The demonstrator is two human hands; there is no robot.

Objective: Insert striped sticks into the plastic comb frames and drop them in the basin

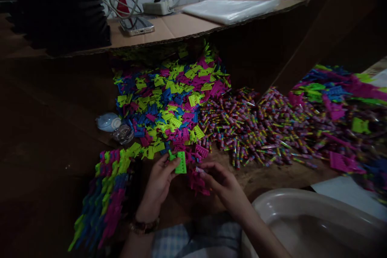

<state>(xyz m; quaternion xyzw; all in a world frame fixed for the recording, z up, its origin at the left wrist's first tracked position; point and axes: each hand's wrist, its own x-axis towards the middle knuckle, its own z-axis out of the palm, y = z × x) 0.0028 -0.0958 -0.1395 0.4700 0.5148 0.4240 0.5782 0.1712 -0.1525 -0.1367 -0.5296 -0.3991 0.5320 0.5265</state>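
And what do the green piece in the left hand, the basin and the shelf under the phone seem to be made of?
Green piece: probably plastic, fairly matte, evenly coloured. Basin: likely plastic, glossy, by its rim's highlights. Shelf: apparently cardboard, matte brown, with corrugated-looking edge.

Held plastic piece [181,163]: bright green. Loose plastic pieces [175,87], far: yellow-green, magenta and blue, mixed. Small tubes [250,127], right: multicoloured, predominantly pink. Near cloth [172,240]: blue-and-white check. Near-right basin [302,196]: off-white. Far power strip [157,7]: white.

The green piece [181,163] is partly hidden (left thumb [172,165]).
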